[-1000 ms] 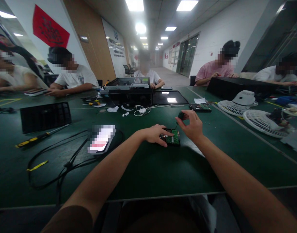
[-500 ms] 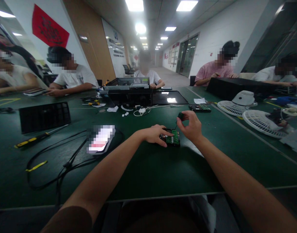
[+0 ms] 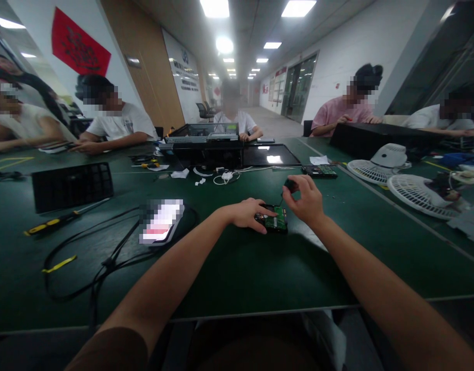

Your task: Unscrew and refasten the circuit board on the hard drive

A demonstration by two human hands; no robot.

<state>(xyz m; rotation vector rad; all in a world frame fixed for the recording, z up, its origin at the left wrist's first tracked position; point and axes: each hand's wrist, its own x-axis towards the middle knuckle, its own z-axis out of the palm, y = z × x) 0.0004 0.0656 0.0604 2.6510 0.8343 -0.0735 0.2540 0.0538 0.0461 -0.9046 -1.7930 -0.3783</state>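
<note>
A hard drive (image 3: 280, 222) lies flat on the green table with its green circuit board facing up. My left hand (image 3: 249, 215) holds it from the left, index finger stretched over the board and thumb at the near edge. The fingers of my right hand (image 3: 304, 198) are closed round the dark handle of a small screwdriver (image 3: 289, 184). Its thin shaft points down to the far edge of the board. Whether the tip sits in a screw is too small to tell.
Left of my arm lie a lit phone (image 3: 162, 222), black cables (image 3: 109, 263) and a yellow-black screwdriver (image 3: 54, 223). A dark panel (image 3: 72, 186) stands behind them. Another circuit-board device (image 3: 320, 171) and white fan parts (image 3: 418, 196) are on the right. Several people sit around the table.
My right hand has turned very slightly at the screwdriver handle. The left hand and the hard drive have stayed in place.
</note>
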